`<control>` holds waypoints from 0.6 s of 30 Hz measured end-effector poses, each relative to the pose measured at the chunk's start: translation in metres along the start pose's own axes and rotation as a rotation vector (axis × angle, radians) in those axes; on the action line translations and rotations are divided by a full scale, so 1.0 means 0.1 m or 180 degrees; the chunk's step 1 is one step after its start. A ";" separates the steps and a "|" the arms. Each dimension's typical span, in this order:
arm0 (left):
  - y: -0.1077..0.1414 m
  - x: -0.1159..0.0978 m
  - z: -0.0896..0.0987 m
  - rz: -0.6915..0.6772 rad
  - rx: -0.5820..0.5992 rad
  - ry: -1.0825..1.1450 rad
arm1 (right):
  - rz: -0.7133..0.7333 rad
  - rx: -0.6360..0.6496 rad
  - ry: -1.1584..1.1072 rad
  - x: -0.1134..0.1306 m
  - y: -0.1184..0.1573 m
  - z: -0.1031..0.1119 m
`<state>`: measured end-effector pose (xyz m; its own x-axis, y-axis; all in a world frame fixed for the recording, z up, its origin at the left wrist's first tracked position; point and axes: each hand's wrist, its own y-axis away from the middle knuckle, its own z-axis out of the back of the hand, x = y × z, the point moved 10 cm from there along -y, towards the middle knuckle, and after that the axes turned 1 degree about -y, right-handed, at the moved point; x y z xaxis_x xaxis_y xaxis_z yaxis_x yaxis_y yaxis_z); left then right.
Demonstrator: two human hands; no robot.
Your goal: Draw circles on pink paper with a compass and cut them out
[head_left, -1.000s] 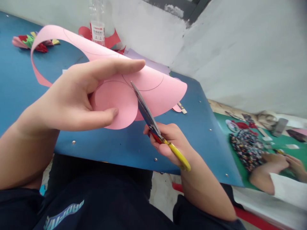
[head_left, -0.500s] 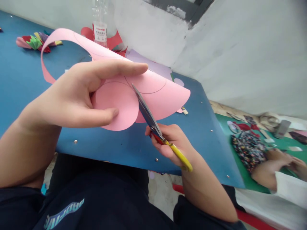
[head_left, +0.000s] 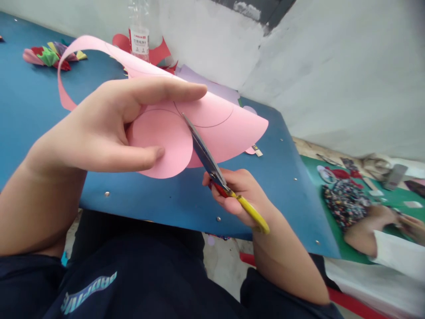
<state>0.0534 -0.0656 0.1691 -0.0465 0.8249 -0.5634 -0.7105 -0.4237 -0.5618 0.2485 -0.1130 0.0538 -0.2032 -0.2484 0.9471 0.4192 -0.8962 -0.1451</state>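
Observation:
A curved sheet of pink paper (head_left: 215, 137) with drawn round outlines is held above the blue table. My left hand (head_left: 109, 119) grips it, thumb pressed on a rounded, partly cut lobe and a finger stretched along the top; the other fingers are hidden behind the paper. My right hand (head_left: 239, 192) is closed on scissors (head_left: 212, 166) with yellow and red handles. Their blades lie in the slit along the lobe's right edge, tip close to a drawn line. A thin cut strip of the sheet loops out to the left.
On the blue table (head_left: 139, 199) lie folded coloured paper pieces (head_left: 49, 55), a clear bottle (head_left: 139, 42), red paper scraps (head_left: 161, 51) and purple sheets (head_left: 209, 82). At right, another person's arm (head_left: 365, 230) rests at a green table (head_left: 308, 170) with patterned cloth (head_left: 347, 201).
The view has shifted slightly. Both hands, the pink paper and the scissors keep nearly the same positions relative to each other, with the blades still in the slit.

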 end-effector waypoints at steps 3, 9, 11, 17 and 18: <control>0.00 0.00 -0.01 0.0013 0.0012 0.0021 | -0.0042 0.0034 -0.0004 -0.01 0.00 -0.01; 0.02 0.00 0.00 0.0104 0.0023 -0.0021 | 0.0002 0.0029 0.0053 0.03 -0.01 0.00; 0.01 0.00 0.01 0.0135 0.0010 0.0014 | -0.0004 0.0018 0.0049 0.02 0.00 0.01; 0.00 -0.01 0.01 0.0084 0.0069 -0.0099 | -0.0034 0.0090 -0.0023 0.01 -0.01 0.00; 0.00 -0.01 0.01 0.0071 0.0084 -0.0126 | -0.0044 0.0106 -0.0022 0.01 -0.01 0.00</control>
<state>0.0525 -0.0660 0.1701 -0.0900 0.8298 -0.5508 -0.7272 -0.4327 -0.5329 0.2476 -0.1130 0.0551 -0.2032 -0.2334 0.9509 0.4456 -0.8868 -0.1225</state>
